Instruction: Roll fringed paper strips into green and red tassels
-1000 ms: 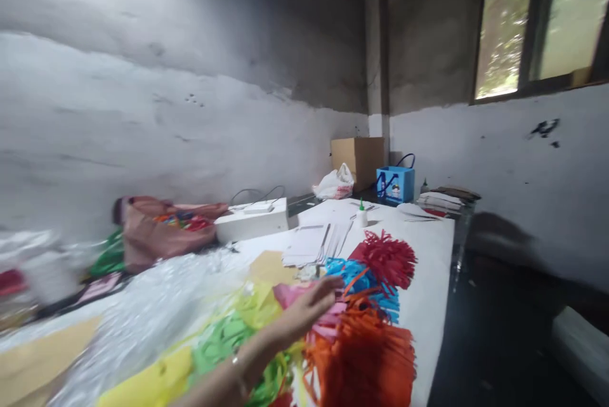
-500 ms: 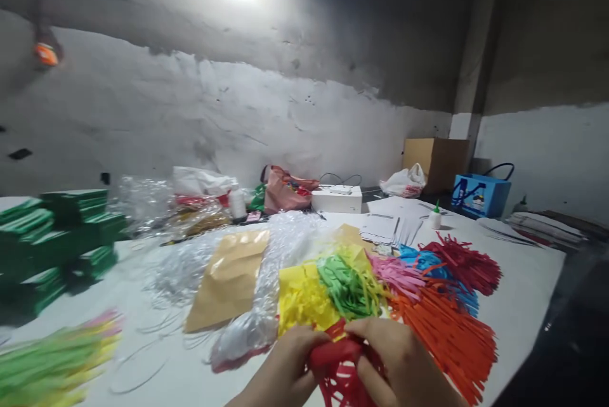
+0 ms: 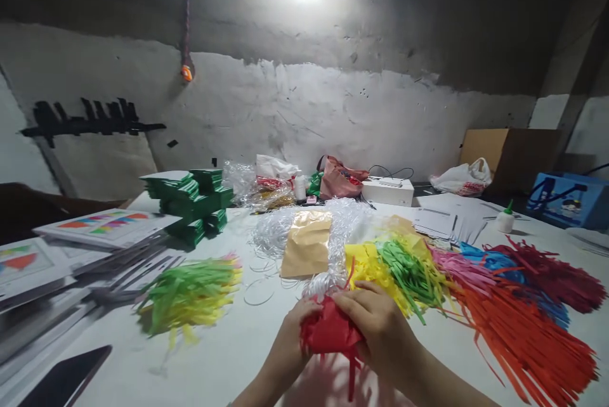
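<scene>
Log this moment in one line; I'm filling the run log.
left hand: holds red paper | right hand: holds red paper | table: orange strips right

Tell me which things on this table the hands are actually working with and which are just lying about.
In use:
left hand
right hand
red paper bundle, held by both

Lying about:
orange strips
green and yellow strips
green booklets
glue bottle
brown envelope

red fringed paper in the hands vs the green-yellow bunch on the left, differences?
The red fringed paper is one colour, bunched up and gripped between the left hand and right hand. The green-yellow bunch mixes two colours, lies loose on the white table, untouched. Both are paper cut into thin strips.
</scene>
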Demonstrator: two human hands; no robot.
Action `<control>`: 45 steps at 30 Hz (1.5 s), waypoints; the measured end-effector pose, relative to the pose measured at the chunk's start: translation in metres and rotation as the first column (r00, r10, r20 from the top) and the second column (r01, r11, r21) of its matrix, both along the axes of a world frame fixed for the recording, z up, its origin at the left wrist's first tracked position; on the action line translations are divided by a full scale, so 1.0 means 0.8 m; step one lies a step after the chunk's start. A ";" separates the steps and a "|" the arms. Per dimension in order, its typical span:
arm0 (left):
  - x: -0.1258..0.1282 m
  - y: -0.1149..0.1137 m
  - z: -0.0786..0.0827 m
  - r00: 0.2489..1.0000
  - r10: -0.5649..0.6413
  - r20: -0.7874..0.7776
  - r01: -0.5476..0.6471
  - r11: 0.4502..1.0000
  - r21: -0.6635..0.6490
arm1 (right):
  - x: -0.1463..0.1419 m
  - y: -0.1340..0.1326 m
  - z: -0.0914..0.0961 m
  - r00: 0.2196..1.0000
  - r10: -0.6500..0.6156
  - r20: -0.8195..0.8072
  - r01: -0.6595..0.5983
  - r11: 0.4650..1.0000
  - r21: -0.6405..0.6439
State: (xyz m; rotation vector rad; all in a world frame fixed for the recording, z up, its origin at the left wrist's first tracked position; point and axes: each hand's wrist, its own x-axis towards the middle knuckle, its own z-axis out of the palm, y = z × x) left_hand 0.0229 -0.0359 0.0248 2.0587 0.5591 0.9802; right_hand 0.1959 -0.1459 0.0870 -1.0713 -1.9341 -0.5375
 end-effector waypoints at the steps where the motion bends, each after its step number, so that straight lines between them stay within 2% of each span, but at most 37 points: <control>1: -0.004 0.002 0.001 1.000 0.012 -0.004 -0.012 1.000 0.011 | 0.000 -0.002 0.001 0.999 0.003 0.049 -0.005 0.999 0.040; 4: -0.020 0.002 0.006 0.999 0.046 0.005 -0.047 0.998 0.041 | 0.008 -0.011 -0.007 0.978 -0.030 0.205 0.002 0.991 0.136; 7: -0.032 -0.002 0.000 0.997 0.075 0.033 -0.078 0.991 0.109 | 0.018 -0.019 -0.021 0.957 -0.031 0.288 -0.017 0.987 0.162; 9: -0.034 -0.002 -0.009 0.999 0.016 0.036 -0.023 0.975 0.221 | 0.021 -0.023 -0.029 0.947 -0.007 0.320 -0.044 0.988 0.151; 11: -0.031 -0.002 -0.018 0.996 -0.087 -0.014 0.088 0.954 0.285 | 0.023 -0.027 -0.033 0.933 0.016 0.359 -0.070 0.988 0.138; 13: -0.027 -0.002 -0.021 0.984 -0.146 -0.099 0.166 0.958 0.232 | 0.026 -0.031 -0.036 0.916 0.012 0.401 -0.071 0.988 0.134; 16: -0.025 0.000 -0.016 0.970 -0.110 -0.216 0.144 0.978 0.150 | 0.036 -0.034 -0.045 0.898 -0.027 0.438 -0.040 0.989 0.143; 20: -0.029 0.011 0.000 0.948 -0.007 -0.317 0.084 0.970 0.229 | 0.062 -0.024 -0.062 0.902 -0.113 0.418 0.060 0.989 0.139; 23: -0.033 0.024 0.017 0.926 0.053 -0.373 0.076 0.944 0.321 | 0.085 -0.019 -0.049 0.892 -0.168 0.421 0.113 0.982 0.152; 26: -0.046 0.033 0.038 0.921 0.090 -0.378 0.076 0.912 0.402 | 0.098 -0.028 -0.015 0.868 -0.256 0.425 0.181 0.961 0.208; 28: -0.065 0.038 0.046 0.928 0.137 -0.346 0.061 0.861 0.505 | 0.095 -0.037 -0.001 0.856 -0.298 0.423 0.218 0.949 0.228; 29: -0.078 0.041 0.045 0.930 0.166 -0.328 0.051 0.824 0.564 | 0.089 -0.039 -0.002 0.853 -0.297 0.430 0.215 0.949 0.230; 31: -0.111 0.049 0.031 0.916 0.242 -0.320 0.031 0.751 0.659 | 0.070 -0.035 -0.026 0.841 -0.264 0.472 0.191 0.961 0.198; 33: -0.149 0.058 0.003 0.863 0.335 -0.377 0.030 0.712 0.702 | 0.048 -0.021 -0.073 0.830 -0.231 0.507 0.184 0.973 0.142; 35: -0.185 0.062 -0.030 0.765 0.485 -0.423 -0.015 0.671 0.742 | 0.028 -0.004 -0.129 0.854 -0.224 0.470 0.170 0.973 0.155; 37: -0.208 0.054 -0.056 0.680 0.608 -0.409 -0.064 0.605 0.794 | 0.012 0.010 -0.174 0.856 -0.211 0.473 0.174 0.977 0.120; 38: -0.210 0.044 -0.062 0.671 0.635 -0.382 -0.077 0.573 0.816 | 0.007 0.015 -0.189 0.853 -0.194 0.484 0.172 0.981 0.089; 39: -0.206 0.031 -0.065 0.689 0.627 -0.363 -0.069 0.555 0.829 | 0.004 0.017 -0.199 0.847 -0.173 0.502 0.172 0.984 0.048; 41: -0.176 0.002 -0.061 0.779 0.514 -0.360 0.014 0.560 0.829 | 0.003 0.019 -0.207 0.841 -0.143 0.522 0.175 0.985 -0.013; 43: -0.127 -0.024 -0.057 0.837 0.358 -0.414 0.153 0.574 0.805 | 0.007 0.019 -0.206 0.849 -0.139 0.510 0.178 0.984 -0.029; 44: -0.101 -0.033 -0.057 0.862 0.271 -0.428 0.230 0.544 0.807 | 0.011 0.018 -0.204 0.853 -0.144 0.501 0.182 0.983 -0.027; 45: -0.076 -0.039 -0.058 0.873 0.261 -0.411 0.220 0.541 0.811 | 0.016 0.017 -0.202 0.856 -0.147 0.496 0.186 0.982 -0.031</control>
